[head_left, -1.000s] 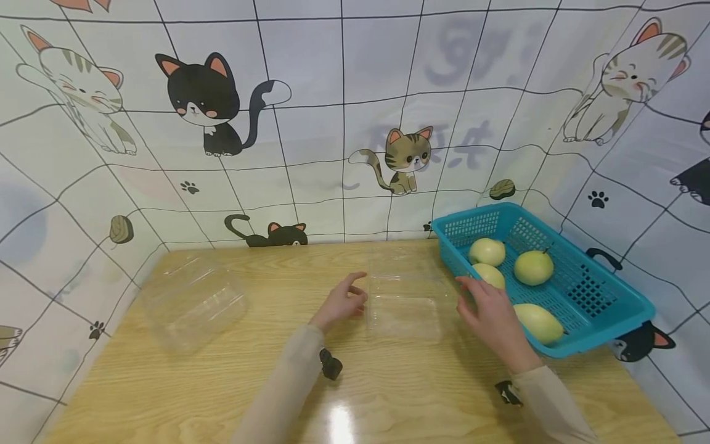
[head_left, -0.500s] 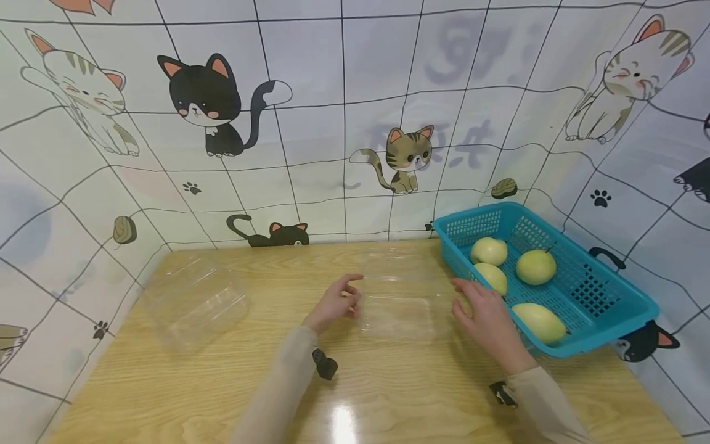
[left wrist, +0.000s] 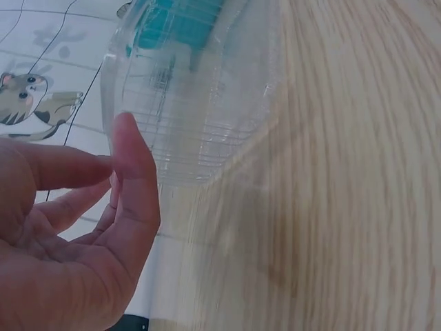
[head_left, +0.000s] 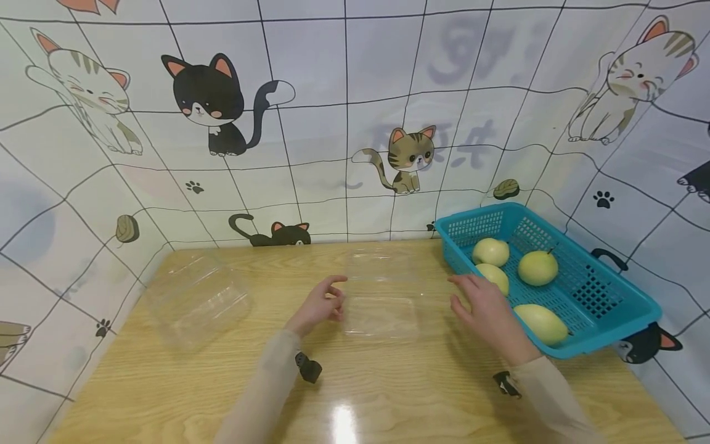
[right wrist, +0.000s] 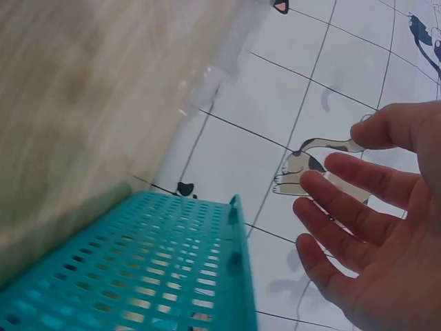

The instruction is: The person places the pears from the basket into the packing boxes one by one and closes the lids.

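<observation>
A clear plastic box [head_left: 381, 316] stands on the table in front of me, its see-through walls faint in the head view. My left hand [head_left: 320, 306] pinches its left rim between thumb and fingers; the left wrist view shows the thumb [left wrist: 136, 179] overlapping the edge of the box. My right hand [head_left: 488, 314] hovers between the box and the blue basket [head_left: 604, 345], holding nothing, with fingers spread loosely apart in the right wrist view. Several pale yellow-green pears [head_left: 538, 268] lie in that basket.
Another clear plastic box [head_left: 199, 302] sits turned at an angle on the left of the wooden table [head_left: 366, 388]. A cat-patterned sheet [head_left: 316, 135] stands behind the table and along both sides.
The middle plastic box has slid left along with my left hand. My right hand stays beside the basket, nearly where it was. The pears and the left box have not moved.
</observation>
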A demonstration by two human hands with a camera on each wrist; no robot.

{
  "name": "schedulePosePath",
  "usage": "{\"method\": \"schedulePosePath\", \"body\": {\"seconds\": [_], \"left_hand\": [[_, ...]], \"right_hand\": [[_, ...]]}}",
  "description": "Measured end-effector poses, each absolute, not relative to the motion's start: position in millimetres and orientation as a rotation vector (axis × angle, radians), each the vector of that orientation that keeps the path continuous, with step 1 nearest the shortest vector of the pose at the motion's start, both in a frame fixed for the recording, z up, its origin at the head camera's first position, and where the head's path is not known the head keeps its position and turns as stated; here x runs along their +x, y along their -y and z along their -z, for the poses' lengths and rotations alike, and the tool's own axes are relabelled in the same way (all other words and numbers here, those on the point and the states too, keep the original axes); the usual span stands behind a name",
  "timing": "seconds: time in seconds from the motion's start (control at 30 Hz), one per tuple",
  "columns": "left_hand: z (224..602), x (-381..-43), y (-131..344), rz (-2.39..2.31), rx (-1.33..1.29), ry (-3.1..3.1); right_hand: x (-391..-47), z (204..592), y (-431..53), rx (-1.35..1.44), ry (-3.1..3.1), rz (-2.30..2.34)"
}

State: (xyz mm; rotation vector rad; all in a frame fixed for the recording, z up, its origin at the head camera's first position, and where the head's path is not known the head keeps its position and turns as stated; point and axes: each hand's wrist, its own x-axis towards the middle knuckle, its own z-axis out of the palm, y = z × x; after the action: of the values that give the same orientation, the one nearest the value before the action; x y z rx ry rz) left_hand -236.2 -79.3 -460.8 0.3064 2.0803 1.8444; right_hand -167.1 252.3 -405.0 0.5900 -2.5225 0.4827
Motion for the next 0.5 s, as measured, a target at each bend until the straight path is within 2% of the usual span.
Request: {"method": "schedulePosePath", "body": {"seconds": [0.5], "left_hand": [[454.9,-234.5,104.3,-1.774,0.280,-2.127]], "right_hand": [[-168.9,381.3,-252.4,0.644,2.705,-0.362]]}}
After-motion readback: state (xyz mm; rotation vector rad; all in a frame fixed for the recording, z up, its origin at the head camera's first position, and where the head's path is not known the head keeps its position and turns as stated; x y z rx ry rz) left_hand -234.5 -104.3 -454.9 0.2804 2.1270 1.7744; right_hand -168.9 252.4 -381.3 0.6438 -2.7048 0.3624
